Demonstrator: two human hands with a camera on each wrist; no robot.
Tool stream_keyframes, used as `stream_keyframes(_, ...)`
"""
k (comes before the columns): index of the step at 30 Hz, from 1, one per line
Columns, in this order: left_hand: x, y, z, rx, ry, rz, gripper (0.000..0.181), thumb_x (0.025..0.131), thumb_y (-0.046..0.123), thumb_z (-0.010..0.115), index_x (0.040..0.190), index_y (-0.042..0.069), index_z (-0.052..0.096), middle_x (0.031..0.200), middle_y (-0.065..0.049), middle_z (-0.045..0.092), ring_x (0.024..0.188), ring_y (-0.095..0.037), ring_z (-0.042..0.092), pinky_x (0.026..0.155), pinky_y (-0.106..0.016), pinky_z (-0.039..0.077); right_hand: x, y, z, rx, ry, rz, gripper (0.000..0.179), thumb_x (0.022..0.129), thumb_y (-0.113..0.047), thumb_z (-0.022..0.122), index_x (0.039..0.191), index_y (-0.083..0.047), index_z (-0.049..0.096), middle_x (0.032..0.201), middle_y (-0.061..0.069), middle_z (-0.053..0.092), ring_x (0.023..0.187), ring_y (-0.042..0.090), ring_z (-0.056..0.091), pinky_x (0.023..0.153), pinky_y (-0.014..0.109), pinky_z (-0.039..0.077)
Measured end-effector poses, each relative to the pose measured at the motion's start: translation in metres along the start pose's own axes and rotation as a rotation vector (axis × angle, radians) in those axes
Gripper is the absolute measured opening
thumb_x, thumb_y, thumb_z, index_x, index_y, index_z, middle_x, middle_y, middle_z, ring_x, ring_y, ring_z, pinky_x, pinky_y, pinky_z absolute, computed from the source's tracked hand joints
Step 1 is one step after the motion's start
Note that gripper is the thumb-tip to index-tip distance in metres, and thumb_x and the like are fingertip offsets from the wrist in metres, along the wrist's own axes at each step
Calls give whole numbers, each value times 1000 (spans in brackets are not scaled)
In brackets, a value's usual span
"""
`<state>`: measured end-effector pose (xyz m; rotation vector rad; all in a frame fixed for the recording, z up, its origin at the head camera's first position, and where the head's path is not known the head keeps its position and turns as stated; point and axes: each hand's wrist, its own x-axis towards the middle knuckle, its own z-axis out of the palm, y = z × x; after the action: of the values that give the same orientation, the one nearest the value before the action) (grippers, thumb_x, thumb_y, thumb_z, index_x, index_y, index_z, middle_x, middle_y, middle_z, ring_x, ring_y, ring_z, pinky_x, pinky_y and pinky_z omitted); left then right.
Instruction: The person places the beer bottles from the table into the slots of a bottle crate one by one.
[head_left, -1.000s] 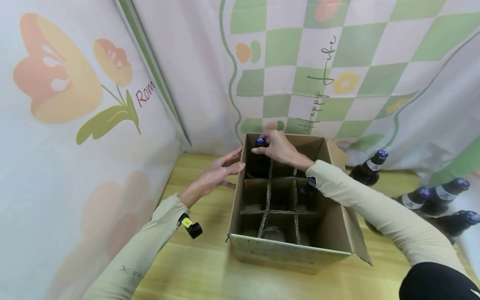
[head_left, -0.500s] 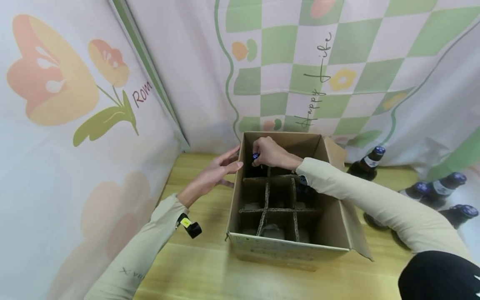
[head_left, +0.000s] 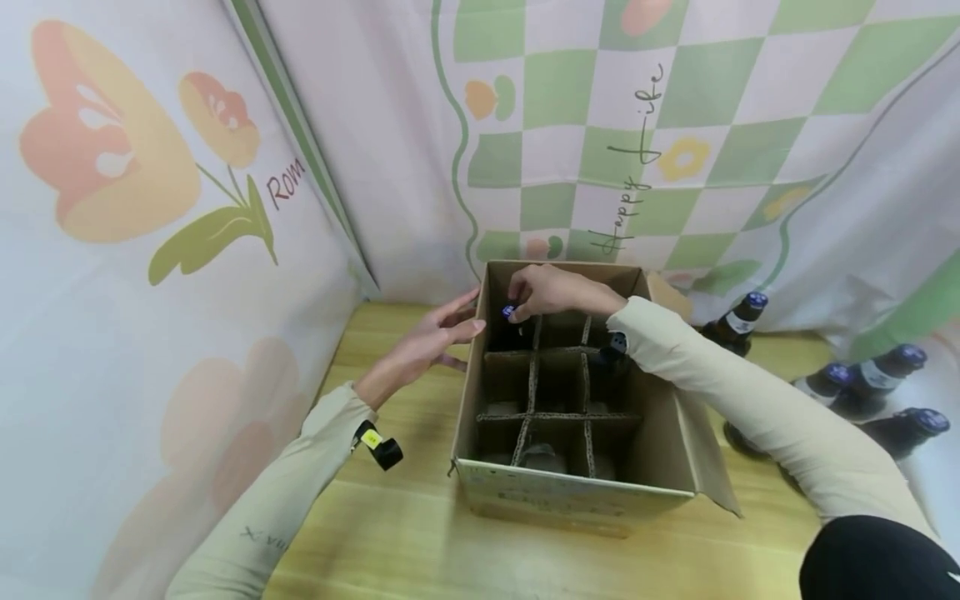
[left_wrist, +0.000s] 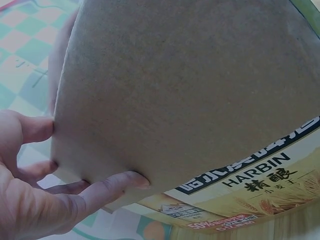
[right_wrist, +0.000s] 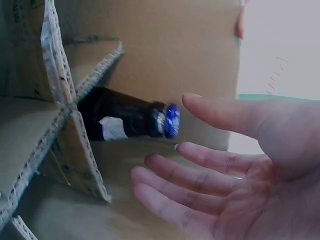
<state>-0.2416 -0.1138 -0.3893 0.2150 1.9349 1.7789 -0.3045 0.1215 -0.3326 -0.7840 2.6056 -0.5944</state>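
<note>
A dark beer bottle with a blue cap point(right_wrist: 130, 117) stands in the back-left compartment of the cardboard box point(head_left: 547, 500), and only its neck shows above the dividers. My right hand point(head_left: 551, 292) hovers over that compartment. In the right wrist view its fingers point(right_wrist: 185, 187) are spread, with a small gap between them and the blue cap. Outside the box, my left hand point(head_left: 423, 346) rests its spread fingertips against the left wall. The left wrist view shows the thumb and fingers point(left_wrist: 112, 190) touching the brown panel, above printed "HARBIN" lettering.
Corrugated dividers point(head_left: 558, 415) split the box into compartments. Several capped bottles point(head_left: 738, 323) stand on the wooden table point(head_left: 390, 533) to the right. An open flap point(head_left: 708, 458) sticks out on the box's right side. Printed curtains point(head_left: 405, 167) hang close behind and to the left.
The bottle has gone down into the back-left compartment. My right hand followed it down, then let go and rose slightly. The left hand stays at the box wall.
</note>
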Motion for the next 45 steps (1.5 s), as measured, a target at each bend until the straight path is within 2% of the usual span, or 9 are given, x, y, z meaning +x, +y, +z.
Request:
stream_keyframes(4,2,-1,1,1,-11,0,72,107,25,62,167,36,24,173,-13,21,147,-43,41,89,-50,63,-9,6,-7,87,96,-5,36,92,-13,78,118,8,65,114,26,73,107,39,70,93,46,60)
stream_keyframes(8,1,0,1,-2,-12,1,73,107,24,61,168,34,23,173,-14,21,147,-44,41,89,-50,63,-18,10,-15,239,220,-35,28,94,-9,76,114,9,66,108,26,75,97,40,74,81,40,65)
stream_keyframes(12,0,0,0,-2,-4,6,73,107,22,61,168,33,22,173,-14,21,146,-44,42,87,-48,64,-29,12,-25,362,268,-29,30,96,-5,74,120,11,64,110,28,73,86,33,74,73,29,65)
stream_keyframes(17,0,1,-1,-6,-9,12,74,107,22,62,168,33,22,173,-14,22,146,-43,42,85,-46,64,-44,18,-37,426,314,-2,34,98,-3,71,125,15,61,113,33,70,76,12,71,70,23,63)
stream_keyframes(25,1,-1,-2,2,-13,21,75,107,22,61,168,32,20,173,-14,20,147,-44,41,87,-47,64,-67,32,-46,475,383,-3,27,99,-1,69,120,16,62,107,30,72,72,10,72,67,25,64)
stream_keyframes(30,0,0,-1,0,-21,25,74,107,21,61,168,33,22,173,-15,20,146,-44,41,87,-47,64,-86,47,-48,482,432,30,28,101,-5,68,121,14,63,105,24,75,73,9,74,67,29,65)
stream_keyframes(34,-1,0,0,-4,-26,25,73,107,20,61,168,34,23,173,-15,20,147,-44,41,86,-46,64,-102,61,-51,484,470,100,34,102,-13,69,126,10,62,107,21,76,75,11,75,72,31,65)
stream_keyframes(38,-1,0,1,-5,-24,19,73,106,21,62,167,35,24,173,-15,20,147,-43,41,86,-46,64,-113,75,-53,470,505,179,39,103,-21,68,131,6,60,103,11,79,78,13,76,68,30,64)
stream_keyframes(45,-2,0,1,-11,-34,29,73,107,20,60,168,33,22,173,-15,18,149,-43,39,87,-46,64,-127,98,-46,563,597,191,39,104,-22,67,129,7,59,86,-19,75,77,7,75,72,24,63)
